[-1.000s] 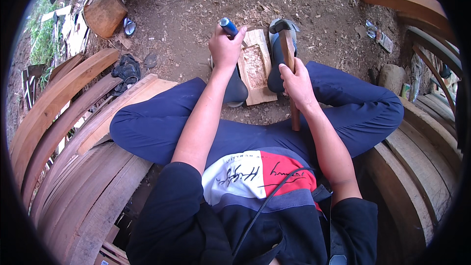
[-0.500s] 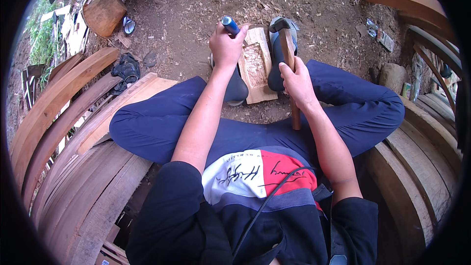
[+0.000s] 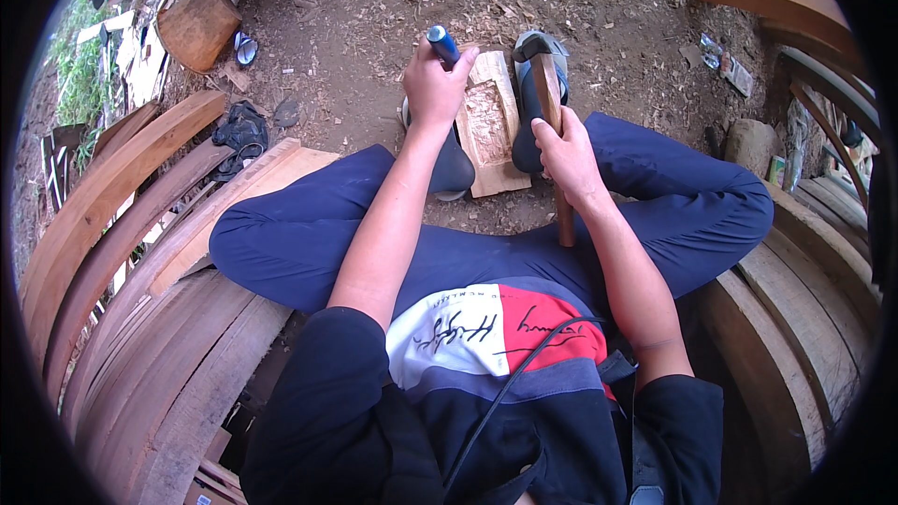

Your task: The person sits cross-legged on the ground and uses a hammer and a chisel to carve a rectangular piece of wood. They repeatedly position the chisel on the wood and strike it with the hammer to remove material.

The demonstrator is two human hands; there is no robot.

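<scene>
My left hand (image 3: 433,93) is closed around the blue handle (image 3: 443,44) of what looks like a chisel; its blade is hidden behind the hand. Just right of that hand, a pale wooden block (image 3: 486,126) lies on the ground between my feet, with a rough rectangular recess cut into its upper face. My right hand (image 3: 569,157) grips a hammer (image 3: 547,82) midway along its wooden handle. The dark hammer head is raised at the far end, over my right foot (image 3: 528,112), and the handle's butt reaches back toward my lap.
Curved wooden pieces (image 3: 122,192) are stacked at the left, and more curved timbers (image 3: 776,337) stand at the right. A log stump (image 3: 198,28) sits far left near a dark crumpled bag (image 3: 241,136). Wood chips cover the dirt ground (image 3: 393,0).
The blue handle in my left hand has tilted slightly, its top end moving a little farther away and to the right. My right hand and the hammer stay nearly still.
</scene>
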